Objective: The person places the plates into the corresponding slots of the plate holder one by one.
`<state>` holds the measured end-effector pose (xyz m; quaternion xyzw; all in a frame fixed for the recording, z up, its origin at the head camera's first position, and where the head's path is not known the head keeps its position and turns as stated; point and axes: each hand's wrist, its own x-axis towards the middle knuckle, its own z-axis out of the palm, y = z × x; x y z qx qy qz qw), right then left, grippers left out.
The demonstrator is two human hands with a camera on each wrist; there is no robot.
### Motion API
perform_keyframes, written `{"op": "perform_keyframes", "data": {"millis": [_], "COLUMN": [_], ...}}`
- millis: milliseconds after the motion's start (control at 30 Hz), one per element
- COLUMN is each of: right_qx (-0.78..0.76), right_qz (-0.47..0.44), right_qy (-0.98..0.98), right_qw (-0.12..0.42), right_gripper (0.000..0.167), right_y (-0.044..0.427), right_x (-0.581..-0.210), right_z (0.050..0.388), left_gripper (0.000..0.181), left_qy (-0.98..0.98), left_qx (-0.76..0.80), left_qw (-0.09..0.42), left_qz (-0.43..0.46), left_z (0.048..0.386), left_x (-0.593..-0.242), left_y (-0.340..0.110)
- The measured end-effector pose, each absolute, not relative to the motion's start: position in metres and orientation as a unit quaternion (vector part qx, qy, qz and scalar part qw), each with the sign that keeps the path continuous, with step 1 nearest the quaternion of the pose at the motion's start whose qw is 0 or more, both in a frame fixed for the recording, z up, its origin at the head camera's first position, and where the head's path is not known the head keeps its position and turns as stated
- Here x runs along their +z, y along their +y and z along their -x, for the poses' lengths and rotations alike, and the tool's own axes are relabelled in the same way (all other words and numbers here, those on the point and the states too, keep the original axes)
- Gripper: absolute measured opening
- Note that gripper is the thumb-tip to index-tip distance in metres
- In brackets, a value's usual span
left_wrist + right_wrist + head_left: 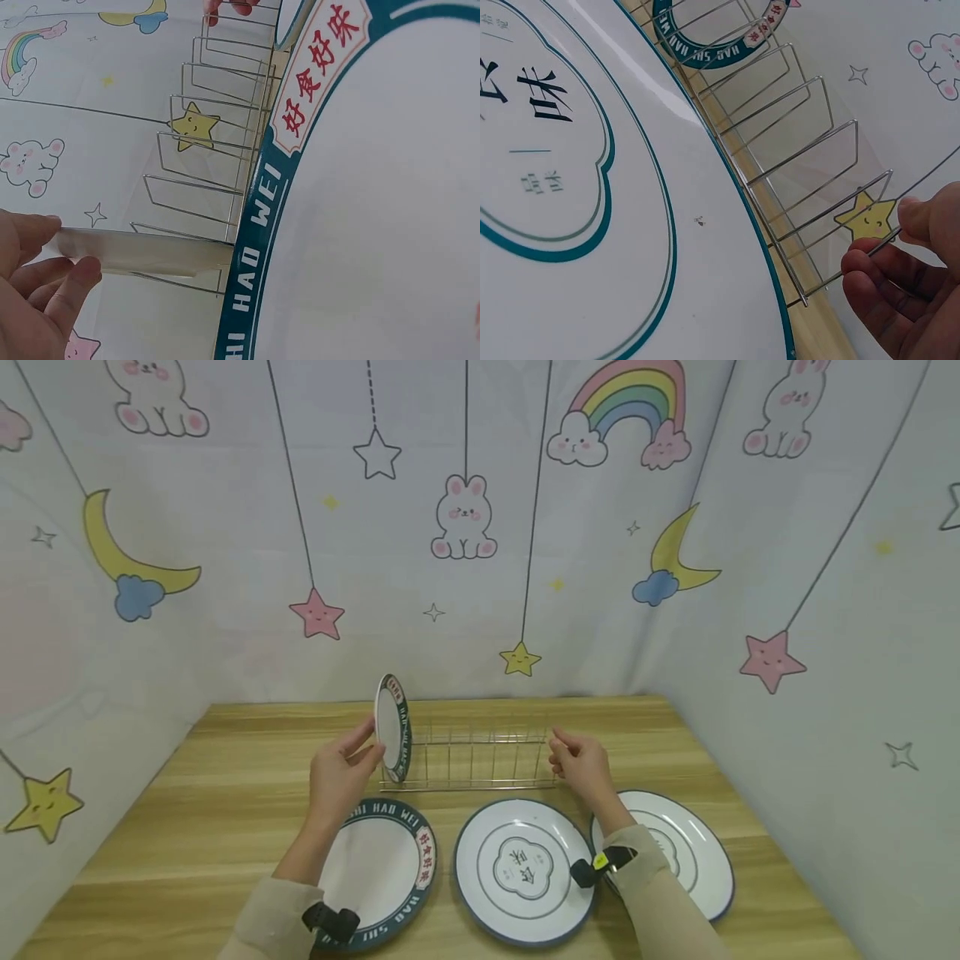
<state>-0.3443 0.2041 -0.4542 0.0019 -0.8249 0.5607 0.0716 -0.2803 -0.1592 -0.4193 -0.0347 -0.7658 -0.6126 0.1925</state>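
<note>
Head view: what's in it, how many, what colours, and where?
Wire dish rack: 1, silver, table's far half.
Small plate: 1, white, teal lettered rim, upright at rack's left end.
Large plate: 1, white, teal lettered rim, front left.
Flower-motif plates: 2, white, blue edges, front middle and right.
Wood-grain table: 1, brown, under plates and rack.
Cartoon backdrop: 1, whitish, behind table.
Wrist cameras: 2, black, one per wrist.
Sleeves: 2, beige, bottom edge.
Left hand: 1, bare, holding small plate.
Right hand: 1, bare, pinching rack's right end.

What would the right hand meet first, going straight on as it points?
The wire rack, most likely: the right hand pinches its right end, so contact is there now. Depth past that is unclear.
</note>
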Motion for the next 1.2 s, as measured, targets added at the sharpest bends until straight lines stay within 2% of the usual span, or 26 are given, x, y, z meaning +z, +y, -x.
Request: {"op": "perform_keyframes", "data": {"millis": [300, 533, 1200], "right_qx": [0.558, 0.555, 0.549], "right_qz": [-0.004, -0.005, -0.002], "right_qy": [-0.827, -0.828, -0.832], "right_qw": [0.073, 0.077, 0.077], "right_gripper": [0.039, 0.040, 0.040], "right_y": [0.206, 0.208, 0.202], "right_x": [-0.454, -0.448, -0.452], "right_z": [0.342, 0.343, 0.338], "left_gripper": [0.046, 0.050, 0.054], "left_qy": [-0.774, -0.797, -0.852], "left_qx": [-0.605, -0.580, -0.517], "left_qw": [0.186, 0.171, 0.080], "left_qz": [-0.001, 0.009, 0.019], "left_z": [0.269, 0.262, 0.227], "left_x": [-0.423, -0.424, -0.421], "left_y": [-0.173, -0.187, -0.227]}}
